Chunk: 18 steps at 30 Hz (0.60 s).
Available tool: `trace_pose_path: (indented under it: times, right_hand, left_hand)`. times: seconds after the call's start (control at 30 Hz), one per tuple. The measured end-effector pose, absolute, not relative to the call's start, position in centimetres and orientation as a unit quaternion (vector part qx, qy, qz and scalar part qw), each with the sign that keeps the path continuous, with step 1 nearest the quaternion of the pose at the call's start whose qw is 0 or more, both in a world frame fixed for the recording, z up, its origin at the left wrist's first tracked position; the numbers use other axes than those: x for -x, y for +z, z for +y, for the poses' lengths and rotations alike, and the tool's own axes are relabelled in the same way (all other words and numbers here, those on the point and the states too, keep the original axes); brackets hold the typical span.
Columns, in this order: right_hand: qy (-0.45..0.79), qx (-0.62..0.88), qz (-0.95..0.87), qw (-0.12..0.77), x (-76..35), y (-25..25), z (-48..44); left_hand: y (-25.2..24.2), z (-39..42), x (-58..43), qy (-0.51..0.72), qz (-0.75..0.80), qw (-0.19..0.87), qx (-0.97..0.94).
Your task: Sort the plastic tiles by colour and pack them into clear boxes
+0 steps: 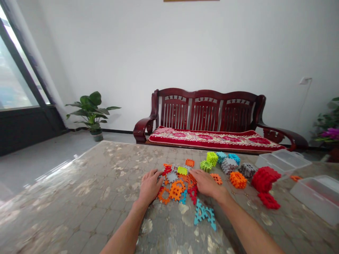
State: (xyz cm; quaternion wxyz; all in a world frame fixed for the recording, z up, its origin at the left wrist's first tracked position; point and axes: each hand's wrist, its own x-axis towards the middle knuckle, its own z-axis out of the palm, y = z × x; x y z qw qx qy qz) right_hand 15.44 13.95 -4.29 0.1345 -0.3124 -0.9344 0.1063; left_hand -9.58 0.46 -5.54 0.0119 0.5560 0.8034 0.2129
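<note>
Both my hands rest palm-down on a loose pile of flat, notched plastic building pieces [176,187] in orange, grey, red, lime and teal. My left hand [150,186] lies on the pile's left edge, its fingers touching a grey piece. My right hand [205,182] presses on orange and red pieces at the right side. In front of the pile lies a teal notched piece [204,214]. Built-up shapes stand to the right: a lime block [212,158], a grey rounded form [229,165], an orange block [238,180] and a red stack [265,179].
Two transparent plastic boxes [283,161] [317,199] sit at the table's right side. The table has a mottled, glossy cover [79,197]. Beyond its far edge stand a dark red wooden bench [209,116] with a red cushion and a potted plant [92,113].
</note>
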Motion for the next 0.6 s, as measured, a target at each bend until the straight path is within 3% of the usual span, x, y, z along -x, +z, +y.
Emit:
trace_pose_path:
  times: [0.37, 0.5, 0.6]
  right_hand:
    - [0.087, 0.365, -0.921, 0.102, -15.5, -3.9, 14.2]
    - [0.093, 0.371, -0.913, 0.142, -16.2, -3.4, 12.8]
    - [0.134, 0.377, -0.89, 0.219, -17.3, -3.5, 11.5]
  left_hand:
    - [-5.4, 0.4, 9.5, 0.209, 0.802, 0.013, -0.559]
    - [-5.6, 0.5, 9.6, 0.208, 0.804, 0.007, -0.557]
    - [-5.7, 0.5, 9.7, 0.211, 0.801, 0.006, -0.561]
